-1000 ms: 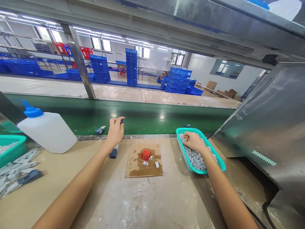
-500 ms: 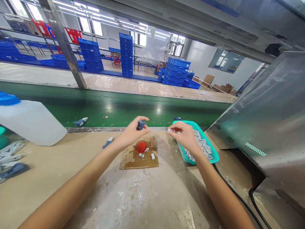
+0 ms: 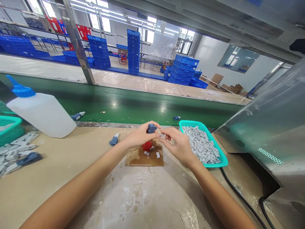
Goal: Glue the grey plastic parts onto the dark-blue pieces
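My left hand [image 3: 143,134] is closed around a dark blue plastic part [image 3: 152,128], above a wet brown board [image 3: 138,161]. My right hand [image 3: 177,143] pinches a small whitish piece [image 3: 162,135] close beside the left fingertips; whether the piece touches the blue part cannot be made out. Below the hands, a red round object [image 3: 147,146] stands on the board with small light-grey pieces [image 3: 158,155] around it. To the right, a turquoise basket [image 3: 223,160] holds many such grey pieces. A blue-and-grey part [image 3: 114,140] lies left of the board.
A white bottle with a blue nozzle [image 3: 45,111] stands at the left, behind a pile of grey parts [image 3: 19,149]. A green belt [image 3: 124,106] runs across the back, carrying blue-grey parts. A metal housing [image 3: 269,127] and black cable [image 3: 235,194] border the right.
My right hand has moved left from the basket's edge with the small piece, and now meets my left hand. The left hand still holds the blue part. The camera view has shifted slightly.
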### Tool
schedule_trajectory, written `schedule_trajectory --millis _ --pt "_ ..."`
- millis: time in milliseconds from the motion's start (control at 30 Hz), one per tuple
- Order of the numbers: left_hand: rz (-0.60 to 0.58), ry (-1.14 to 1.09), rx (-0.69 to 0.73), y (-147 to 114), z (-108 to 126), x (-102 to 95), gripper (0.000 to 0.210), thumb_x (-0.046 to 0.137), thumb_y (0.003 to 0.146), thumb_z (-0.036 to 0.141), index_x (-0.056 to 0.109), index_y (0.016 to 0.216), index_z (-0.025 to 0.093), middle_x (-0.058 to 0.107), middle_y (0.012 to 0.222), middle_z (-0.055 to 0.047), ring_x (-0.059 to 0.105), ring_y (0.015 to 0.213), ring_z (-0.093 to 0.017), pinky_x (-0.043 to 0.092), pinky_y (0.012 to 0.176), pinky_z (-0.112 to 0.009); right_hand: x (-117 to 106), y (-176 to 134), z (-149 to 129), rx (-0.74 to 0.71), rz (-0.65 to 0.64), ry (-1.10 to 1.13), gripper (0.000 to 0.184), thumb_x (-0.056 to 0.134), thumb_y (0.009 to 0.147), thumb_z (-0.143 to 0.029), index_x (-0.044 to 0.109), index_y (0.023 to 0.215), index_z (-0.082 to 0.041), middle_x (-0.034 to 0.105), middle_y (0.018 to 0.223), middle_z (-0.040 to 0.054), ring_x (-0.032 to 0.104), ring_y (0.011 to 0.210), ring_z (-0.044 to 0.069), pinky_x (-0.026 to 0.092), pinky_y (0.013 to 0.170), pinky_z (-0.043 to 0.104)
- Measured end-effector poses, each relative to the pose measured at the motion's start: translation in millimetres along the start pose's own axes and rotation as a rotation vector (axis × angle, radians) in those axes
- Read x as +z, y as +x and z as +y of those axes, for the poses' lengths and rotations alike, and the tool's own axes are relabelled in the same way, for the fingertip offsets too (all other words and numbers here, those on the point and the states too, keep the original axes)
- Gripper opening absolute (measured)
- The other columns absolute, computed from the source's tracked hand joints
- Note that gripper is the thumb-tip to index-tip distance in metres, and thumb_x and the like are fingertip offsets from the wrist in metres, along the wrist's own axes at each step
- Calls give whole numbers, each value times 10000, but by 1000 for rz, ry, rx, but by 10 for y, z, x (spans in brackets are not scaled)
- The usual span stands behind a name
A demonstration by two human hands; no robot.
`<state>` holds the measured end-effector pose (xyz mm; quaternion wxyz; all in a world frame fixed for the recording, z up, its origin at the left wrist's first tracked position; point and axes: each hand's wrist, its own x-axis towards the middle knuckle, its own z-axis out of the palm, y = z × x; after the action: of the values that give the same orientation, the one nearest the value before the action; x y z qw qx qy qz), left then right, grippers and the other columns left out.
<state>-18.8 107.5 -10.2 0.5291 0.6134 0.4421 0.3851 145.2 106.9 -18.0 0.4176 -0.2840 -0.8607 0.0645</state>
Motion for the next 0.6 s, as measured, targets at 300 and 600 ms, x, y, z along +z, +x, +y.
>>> schedule_trajectory --millis 300,600 --pt "-73 -3 -117 -10 13 -144 315 597 631 304 505 916 205 455 691 44 416 617 -97 318 573 -241 105 -7 4 -40 62 18 124 533 764 -94 606 704 -175 632 711 36 580 669 133 483 616 253" --pt "224 -88 -268 45 12 -352 214 491 616 130 495 824 180 441 665 40 371 483 -49 275 474 -216 381 -91 74 227 -158 115 137 619 677 -37 657 648 -166 667 676 26 601 612 127 475 567 229"
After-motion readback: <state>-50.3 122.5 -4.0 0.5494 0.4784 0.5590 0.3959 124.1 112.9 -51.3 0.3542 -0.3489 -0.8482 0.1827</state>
